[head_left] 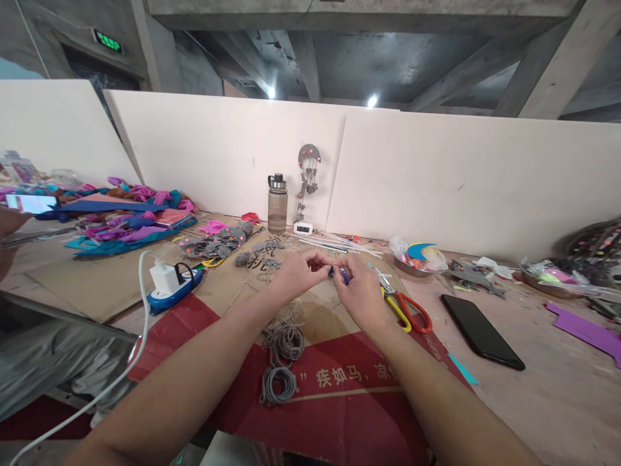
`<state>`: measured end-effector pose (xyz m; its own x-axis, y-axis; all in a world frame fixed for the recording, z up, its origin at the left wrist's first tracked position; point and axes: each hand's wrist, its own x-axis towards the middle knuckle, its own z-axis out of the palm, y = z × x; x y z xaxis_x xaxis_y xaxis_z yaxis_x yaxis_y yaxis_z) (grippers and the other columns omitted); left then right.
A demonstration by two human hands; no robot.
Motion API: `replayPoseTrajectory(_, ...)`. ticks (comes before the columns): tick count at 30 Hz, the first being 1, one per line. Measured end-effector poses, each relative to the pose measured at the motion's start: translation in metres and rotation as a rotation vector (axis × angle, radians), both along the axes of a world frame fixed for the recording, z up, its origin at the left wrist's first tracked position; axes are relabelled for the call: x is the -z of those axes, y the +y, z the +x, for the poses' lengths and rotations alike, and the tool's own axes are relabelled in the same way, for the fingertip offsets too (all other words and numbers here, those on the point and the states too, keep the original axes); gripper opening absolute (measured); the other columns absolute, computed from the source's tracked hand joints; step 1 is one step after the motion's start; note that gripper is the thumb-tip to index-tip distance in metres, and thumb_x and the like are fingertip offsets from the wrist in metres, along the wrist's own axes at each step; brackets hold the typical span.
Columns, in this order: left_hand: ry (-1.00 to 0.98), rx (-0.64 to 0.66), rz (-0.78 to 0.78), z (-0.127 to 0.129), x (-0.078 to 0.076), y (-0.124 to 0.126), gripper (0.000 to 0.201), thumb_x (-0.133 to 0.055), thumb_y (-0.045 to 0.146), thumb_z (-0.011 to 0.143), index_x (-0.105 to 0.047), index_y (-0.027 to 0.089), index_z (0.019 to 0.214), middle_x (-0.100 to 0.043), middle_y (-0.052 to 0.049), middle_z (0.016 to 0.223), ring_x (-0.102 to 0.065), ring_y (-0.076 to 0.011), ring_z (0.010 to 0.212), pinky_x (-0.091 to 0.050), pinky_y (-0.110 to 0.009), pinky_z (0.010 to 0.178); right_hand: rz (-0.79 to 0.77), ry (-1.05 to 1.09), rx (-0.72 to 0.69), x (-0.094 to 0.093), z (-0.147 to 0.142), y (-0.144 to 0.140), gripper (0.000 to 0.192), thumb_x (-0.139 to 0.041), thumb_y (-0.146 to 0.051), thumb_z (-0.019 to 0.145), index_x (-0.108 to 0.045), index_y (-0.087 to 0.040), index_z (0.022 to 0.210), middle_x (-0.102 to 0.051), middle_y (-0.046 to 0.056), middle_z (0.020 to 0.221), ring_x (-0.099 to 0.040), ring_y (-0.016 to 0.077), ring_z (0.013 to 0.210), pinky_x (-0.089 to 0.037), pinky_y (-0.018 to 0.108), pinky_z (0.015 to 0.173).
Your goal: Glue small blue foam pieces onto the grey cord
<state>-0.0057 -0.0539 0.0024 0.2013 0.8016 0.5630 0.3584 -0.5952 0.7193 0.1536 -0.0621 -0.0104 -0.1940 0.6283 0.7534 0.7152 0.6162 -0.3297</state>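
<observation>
Left hand (297, 273) and right hand (358, 289) fingertips pinched together on a small blue piece (341, 274), coiled grey cord (283, 358) just below, red-handled scissors (405, 304) beside the right fingers, flat red cardboard (339, 401) underneath

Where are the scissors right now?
In the head view, the scissors lie on the table just right of the right hand, between it and the black phone.

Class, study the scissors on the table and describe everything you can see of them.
The scissors with one yellow and one red plastic loop handle lie flat on the brown cardboard sheet, just beside the person's right hand. Their short metal blades point away toward the white wall panel and look closed. The red loop is nearest the black phone. The hand partly hides the yellow handle; whether it touches is unclear.
</observation>
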Motion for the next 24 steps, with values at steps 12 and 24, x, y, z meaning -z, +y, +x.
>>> replayPoseTrajectory(12,-0.021,-0.054,-0.026,-0.001,0.001,0.004,0.004,-0.061,0.019,0.067,-0.063,0.016,0.067,-0.061,0.001,0.061,-0.05,-0.0102,0.057,-0.038,-0.022,0.055,-0.031,0.011,-0.044,0.003,-0.003,-0.001,0.013,-0.047,-0.023,0.089,-0.055,-0.019,0.098,-0.062,0.008,0.09,-0.055,0.02,0.079,-0.04,0.032,0.071)
replayPoseTrajectory(24,-0.215,-0.061,-0.087,0.001,0.003,0.007,0.007,-0.061,0.022,0.068,-0.061,0.015,0.068,-0.058,0.001,0.062,-0.049,-0.0099,0.058,-0.038,-0.023,0.056,-0.322,0.409,-0.188,0.001,-0.007,-0.001,0.02,-0.051,-0.036,0.088,-0.06,-0.019,0.092,-0.065,0.002,0.079,-0.055,0.016,0.069,-0.041,0.028,0.064)
